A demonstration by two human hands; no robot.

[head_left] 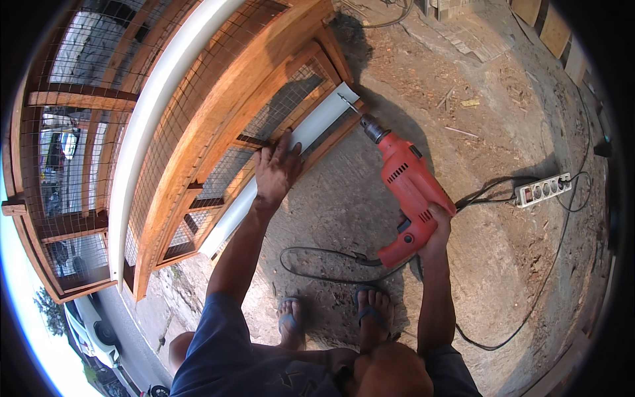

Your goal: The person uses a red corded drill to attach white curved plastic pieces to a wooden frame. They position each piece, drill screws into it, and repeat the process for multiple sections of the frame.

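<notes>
My right hand (436, 231) grips a red corded electric drill (410, 175) from behind, fingers wrapped round it. The drill bit (346, 102) points up and left, its tip over the far end of a white plastic gutter strip (311, 128). Whether the tip touches the strip cannot be made out. My left hand (278, 173) lies over the middle of that strip, fingers stretched out and apart against it. The strip runs along the lower side of a wooden frame cage (198, 149) with wire mesh.
A second, longer white gutter (142, 119) curves along the upper cage. The drill's black cable (317, 281) loops on the concrete ground (331, 198) near my sandalled feet. To the right lies a white power strip (542, 190) with plugged-in cords. A white car (92, 327) stands beyond the cage.
</notes>
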